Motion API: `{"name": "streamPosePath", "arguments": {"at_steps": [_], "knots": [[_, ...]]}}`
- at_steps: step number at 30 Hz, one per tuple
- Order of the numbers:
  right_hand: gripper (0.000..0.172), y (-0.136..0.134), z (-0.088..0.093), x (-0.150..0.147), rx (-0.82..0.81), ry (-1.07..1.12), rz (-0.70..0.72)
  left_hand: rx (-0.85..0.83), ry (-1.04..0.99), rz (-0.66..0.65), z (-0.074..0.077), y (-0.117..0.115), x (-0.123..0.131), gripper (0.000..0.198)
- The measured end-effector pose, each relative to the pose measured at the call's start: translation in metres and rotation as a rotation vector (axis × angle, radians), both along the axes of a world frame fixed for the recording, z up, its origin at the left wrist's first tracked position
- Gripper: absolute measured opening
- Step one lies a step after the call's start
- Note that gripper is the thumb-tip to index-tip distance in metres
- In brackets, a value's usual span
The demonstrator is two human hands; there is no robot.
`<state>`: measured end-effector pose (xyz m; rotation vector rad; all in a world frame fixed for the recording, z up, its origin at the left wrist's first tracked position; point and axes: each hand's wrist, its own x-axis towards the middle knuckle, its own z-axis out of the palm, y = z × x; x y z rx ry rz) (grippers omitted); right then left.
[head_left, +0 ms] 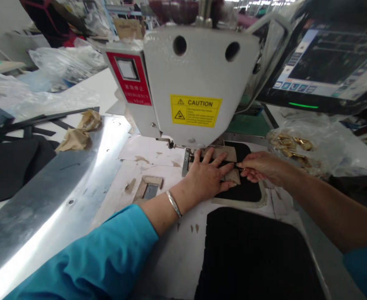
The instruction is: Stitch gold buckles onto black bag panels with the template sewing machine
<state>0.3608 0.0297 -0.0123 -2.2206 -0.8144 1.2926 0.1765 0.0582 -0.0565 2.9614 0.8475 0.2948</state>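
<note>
My left hand [209,174] lies flat, fingers spread, on a black fabric piece [245,191] and tan tape strips [218,153] under the head of a white sewing machine [199,79]. My right hand [261,167] is beside it on the right, fingers pinched together on a small thin item at the fabric's edge; I cannot make out what it is. A silver bangle [174,203] sits on my left wrist. Both arms wear blue sleeves.
A larger black fabric piece [255,254] lies nearest me. A clear bag of gold metal parts [291,146] sits right, below a touchscreen [327,62]. A shiny metal plate [46,196] runs left, with crumpled tan tape [77,137] and dark fabric [11,162] beyond.
</note>
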Motion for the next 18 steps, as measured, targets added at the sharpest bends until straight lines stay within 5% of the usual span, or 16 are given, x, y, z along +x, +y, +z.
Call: {"name": "streamPosePath", "arguments": {"at_steps": [8,18], "knots": [[0.025,-0.002,-0.004,0.0,0.046,-0.034,0.047,0.128,-0.111,-0.212,-0.015,-0.007,0.005,0.046],[0.016,-0.01,-0.011,0.011,0.189,-0.028,0.141,0.064,-0.238,-0.179,-0.013,-0.008,0.003,0.038]]}}
